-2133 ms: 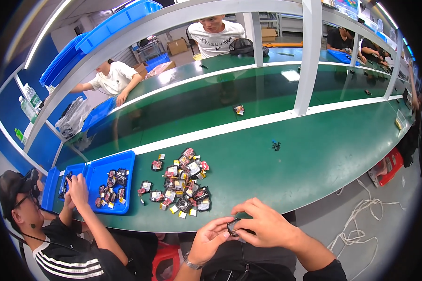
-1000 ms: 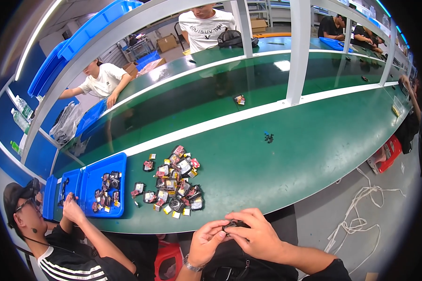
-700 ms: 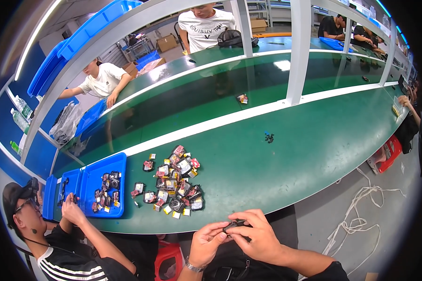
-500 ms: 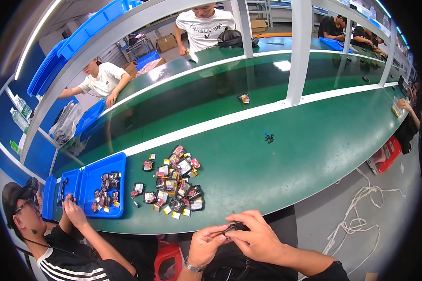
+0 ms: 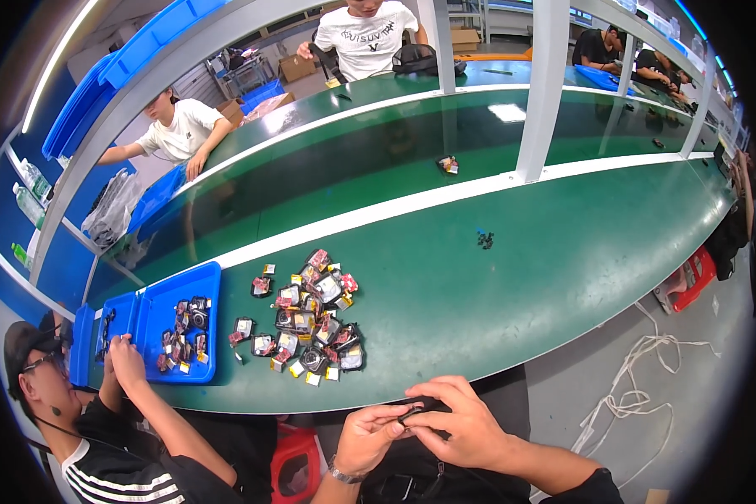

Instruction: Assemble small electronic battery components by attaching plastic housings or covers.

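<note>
Just in front of the table's near edge, my left hand [image 5: 368, 438] and my right hand [image 5: 462, 424] meet around a small black part [image 5: 410, 412]. Both hands pinch it between thumbs and fingers; much of it is hidden, and its kind cannot be made out. Beyond my left hand, a heap of small black electronic devices [image 5: 312, 321] lies on the green table [image 5: 420, 286]. Red circuit boards and silvery battery pouches with yellow tabs show among them. A cluster of tiny black parts [image 5: 485, 241] sits farther right on the tabletop.
Blue trays [image 5: 212, 336] with similar devices stand at the left, where a co-worker's hands [image 5: 124, 361] handle something. White posts [image 5: 533, 109] and a white rail [image 5: 370, 220] border the table's far side. Red stools [image 5: 296, 462] and a white cable [image 5: 626, 403] are below table height.
My hands keep nearly the same grip on the black part. The view has shifted slightly. Across the table, the person in white has raised a dark object.
</note>
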Tool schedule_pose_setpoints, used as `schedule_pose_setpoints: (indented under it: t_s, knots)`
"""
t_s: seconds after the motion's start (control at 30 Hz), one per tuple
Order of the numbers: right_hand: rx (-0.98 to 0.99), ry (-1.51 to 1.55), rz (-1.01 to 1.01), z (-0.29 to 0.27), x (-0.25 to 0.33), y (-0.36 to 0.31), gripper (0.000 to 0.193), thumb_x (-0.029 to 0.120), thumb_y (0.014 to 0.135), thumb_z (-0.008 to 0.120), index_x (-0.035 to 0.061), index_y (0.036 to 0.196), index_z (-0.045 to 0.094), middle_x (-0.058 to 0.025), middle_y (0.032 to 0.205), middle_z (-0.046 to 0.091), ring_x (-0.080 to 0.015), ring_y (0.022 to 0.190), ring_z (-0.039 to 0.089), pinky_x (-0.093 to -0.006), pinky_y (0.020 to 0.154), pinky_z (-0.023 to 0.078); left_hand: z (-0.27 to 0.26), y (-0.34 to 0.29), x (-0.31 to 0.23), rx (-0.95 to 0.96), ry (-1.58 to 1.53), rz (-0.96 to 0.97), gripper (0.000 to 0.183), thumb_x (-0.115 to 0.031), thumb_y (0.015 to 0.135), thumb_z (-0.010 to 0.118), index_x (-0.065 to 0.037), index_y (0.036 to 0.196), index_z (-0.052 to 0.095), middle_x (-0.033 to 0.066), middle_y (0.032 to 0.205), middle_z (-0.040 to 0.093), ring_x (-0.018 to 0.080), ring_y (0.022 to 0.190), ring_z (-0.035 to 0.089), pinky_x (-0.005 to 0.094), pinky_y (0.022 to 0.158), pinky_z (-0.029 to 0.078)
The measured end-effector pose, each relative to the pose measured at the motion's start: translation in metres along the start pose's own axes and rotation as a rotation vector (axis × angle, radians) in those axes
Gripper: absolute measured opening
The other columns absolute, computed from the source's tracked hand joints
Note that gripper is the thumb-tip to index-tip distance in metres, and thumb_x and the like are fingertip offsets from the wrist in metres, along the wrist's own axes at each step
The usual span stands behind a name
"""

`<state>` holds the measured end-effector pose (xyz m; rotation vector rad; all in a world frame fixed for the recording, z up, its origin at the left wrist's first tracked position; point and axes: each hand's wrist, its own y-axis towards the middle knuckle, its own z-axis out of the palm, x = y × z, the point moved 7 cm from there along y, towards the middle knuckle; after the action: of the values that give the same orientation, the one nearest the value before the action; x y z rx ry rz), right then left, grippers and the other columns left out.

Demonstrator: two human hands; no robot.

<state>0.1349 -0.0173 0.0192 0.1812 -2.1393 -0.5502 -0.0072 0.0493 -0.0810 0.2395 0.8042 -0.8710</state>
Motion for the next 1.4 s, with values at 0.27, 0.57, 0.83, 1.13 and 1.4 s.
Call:
schedule_pose_setpoints:
  t_s: [0.27,0.57,0.83,1.13,1.4]
  knots:
    - [0.005,-0.025,-0.023,0.008,0.003,0.002,0.019,0.002,0.076,0.076,0.0056,0.095,0.073,-0.0102,0.127,0.063,-0.0329,0.116,0.057,-0.0415,0.094,0.051,-0.002,-0.002,-0.002,-0.008,0.064,0.033,0.027,0.006,0.095,0.064,0.007,0.121,0.065,0.0257,0.128,0.064,0.0316,0.115,0.067,0.0437,0.097,0.059]
    - [-0.068,-0.127,-0.073,0.002,0.012,0.003,0.017,0.007,0.073,0.077,0.0062,0.089,0.071,-0.0082,0.127,0.064,-0.0303,0.118,0.058,-0.0393,0.089,0.050,-0.002,-0.001,0.004,0.101,-0.107,0.057,0.026,0.006,0.095,0.063,0.003,0.121,0.065,0.0295,0.132,0.061,0.0327,0.119,0.065,0.0438,0.098,0.058]
    - [-0.105,-0.174,-0.066,0.002,0.011,-0.001,0.021,0.005,0.068,0.080,0.0085,0.088,0.072,-0.0096,0.122,0.066,-0.0325,0.114,0.059,-0.0402,0.092,0.052,0.004,0.000,0.004,0.133,-0.140,0.060,0.027,0.008,0.095,0.062,0.002,0.121,0.065,0.0303,0.133,0.060,0.0339,0.119,0.065,0.0453,0.098,0.058]
    - [-0.076,0.026,-0.005,0.006,-0.008,-0.002,0.021,0.003,0.073,0.079,0.0053,0.092,0.073,-0.0113,0.126,0.065,-0.0344,0.117,0.058,-0.0417,0.097,0.051,0.000,0.000,0.006,0.031,0.001,0.064,0.027,0.005,0.096,0.063,0.006,0.123,0.063,0.0277,0.134,0.060,0.0319,0.118,0.065,0.0437,0.100,0.058]
    - [-0.044,-0.009,0.033,-0.001,-0.008,-0.002,0.021,0.003,0.075,0.078,0.0060,0.095,0.071,-0.0087,0.108,0.063,-0.0282,0.098,0.061,-0.0376,0.083,0.054,0.002,-0.003,0.004,-0.060,0.036,0.020,0.031,0.001,0.099,0.060,0.009,0.128,0.057,0.0227,0.131,0.062,0.0301,0.119,0.065,0.0501,0.098,0.058]
